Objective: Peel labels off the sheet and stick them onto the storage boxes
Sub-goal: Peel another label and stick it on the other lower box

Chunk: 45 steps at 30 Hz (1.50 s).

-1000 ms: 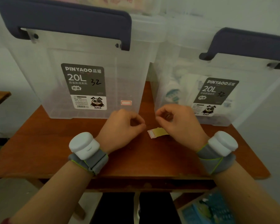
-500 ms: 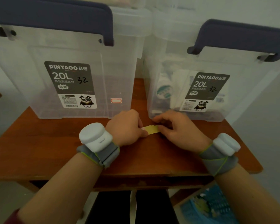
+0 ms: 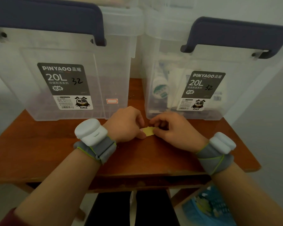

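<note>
Two clear storage boxes with dark blue handles stand on the wooden table. The left box carries a small red-bordered white label low on its front. The right box holds white items inside. Between the boxes, just above the tabletop, a small yellow label sheet is held by both hands. My left hand pinches its left end, where a white label edge shows. My right hand pinches its right end with curled fingers.
Each box bears a large dark "20L" product sticker. A blue printed bag lies on the floor at lower right. The table's front edge runs below my wrists. A white wall stands at the right.
One second ago the sheet hung from my right hand alone, my left hand apart. My left hand closed in and took its left end. Both hands now hold it low over the table.
</note>
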Tool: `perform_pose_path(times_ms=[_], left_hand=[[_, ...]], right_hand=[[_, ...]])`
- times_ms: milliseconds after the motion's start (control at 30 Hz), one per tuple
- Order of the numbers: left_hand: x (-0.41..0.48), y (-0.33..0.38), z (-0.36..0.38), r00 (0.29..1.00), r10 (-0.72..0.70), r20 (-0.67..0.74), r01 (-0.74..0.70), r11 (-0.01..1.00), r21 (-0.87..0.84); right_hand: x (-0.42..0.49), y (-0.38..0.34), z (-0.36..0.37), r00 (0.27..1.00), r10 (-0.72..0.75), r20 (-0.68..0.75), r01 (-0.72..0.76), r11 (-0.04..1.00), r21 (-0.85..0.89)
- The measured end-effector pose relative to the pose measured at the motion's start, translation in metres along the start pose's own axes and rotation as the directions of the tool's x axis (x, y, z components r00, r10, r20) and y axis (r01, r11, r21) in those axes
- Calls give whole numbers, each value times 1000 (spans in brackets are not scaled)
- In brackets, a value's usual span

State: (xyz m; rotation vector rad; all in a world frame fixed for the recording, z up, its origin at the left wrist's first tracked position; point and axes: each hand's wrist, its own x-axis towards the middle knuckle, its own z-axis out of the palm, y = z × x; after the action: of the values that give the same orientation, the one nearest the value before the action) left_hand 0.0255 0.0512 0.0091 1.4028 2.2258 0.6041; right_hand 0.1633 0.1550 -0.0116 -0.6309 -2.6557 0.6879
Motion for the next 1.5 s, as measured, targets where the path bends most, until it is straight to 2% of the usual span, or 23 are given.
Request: perform_pose_path(times_ms=[200, 367, 467, 567, 667, 900, 1033, 1133, 1233, 1500], left_hand=[[-2, -3, 2, 997, 75, 2, -74, 992, -106], [-4, -7, 5, 989, 132, -60, -141, 974, -175], [-5, -12, 9, 984, 115, -133, -151, 941, -302], [-5, -14, 11, 985, 70, -155, -126, 913, -387], [-4, -8, 14, 987, 80, -138, -139, 855, -500], [4, 2, 18, 983, 61, -174, -156, 777, -609], [6, 3, 18, 989, 95, -111, -142, 805, -576], [9, 6, 19, 987, 110, -114, -157, 777, -610], [12, 5, 21, 988, 90, -124, -150, 723, -674], [15, 4, 22, 986, 75, -147, -156, 709, -687]], right_hand=[[1, 2, 1, 1000, 13, 21, -14, 1000, 12], [-2, 2, 0, 1000, 14, 5, -15, 997, 79], [-3, 4, -4, 996, 81, -38, -69, 963, 259], [-6, 8, -7, 974, 197, -113, -112, 849, 516], [-8, 12, -8, 954, 279, -108, -154, 768, 621], [-11, 11, -14, 955, 288, -71, -180, 752, 634], [-9, 8, -20, 941, 301, -158, -131, 749, 649], [-7, 7, -21, 928, 323, -186, -131, 750, 649], [-9, 8, -21, 928, 333, -169, -147, 743, 653], [-11, 9, -20, 946, 297, -129, -156, 766, 623]])
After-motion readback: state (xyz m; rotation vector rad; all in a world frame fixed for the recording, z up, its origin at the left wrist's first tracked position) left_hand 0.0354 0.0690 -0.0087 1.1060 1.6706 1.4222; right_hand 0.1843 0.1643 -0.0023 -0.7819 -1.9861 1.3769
